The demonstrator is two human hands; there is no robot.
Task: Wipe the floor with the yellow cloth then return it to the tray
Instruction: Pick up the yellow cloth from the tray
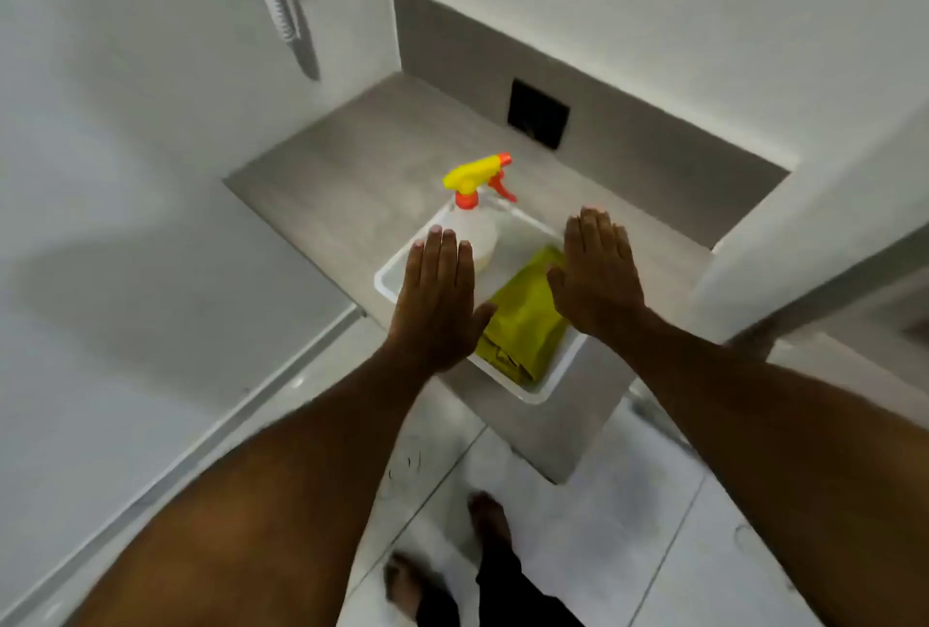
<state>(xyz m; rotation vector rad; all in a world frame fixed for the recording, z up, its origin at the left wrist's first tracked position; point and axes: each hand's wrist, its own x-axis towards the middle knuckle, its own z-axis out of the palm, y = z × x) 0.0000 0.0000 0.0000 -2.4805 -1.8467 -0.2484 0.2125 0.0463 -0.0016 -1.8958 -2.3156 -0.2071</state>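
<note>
A folded yellow cloth (pixel 525 320) lies in the near right part of a white tray (pixel 545 387) that rests on a grey ledge. My left hand (pixel 437 297) hovers flat, palm down, over the tray's left side, holding nothing. My right hand (pixel 598 272) is held flat in the same way over the tray's right side, just above the cloth's far edge, also holding nothing. The two hands are apart, with the cloth showing between them. The white tiled floor (pixel 578 526) lies below the ledge.
A clear spray bottle (pixel 475 224) with a yellow and orange trigger head stands in the tray's far left corner. The grey ledge (pixel 327 194) sits in a wall recess with a black plate (pixel 538 120). My bare feet (pixel 490 521) stand on the tiles. A shower hose (pixel 284 13) hangs at the upper left.
</note>
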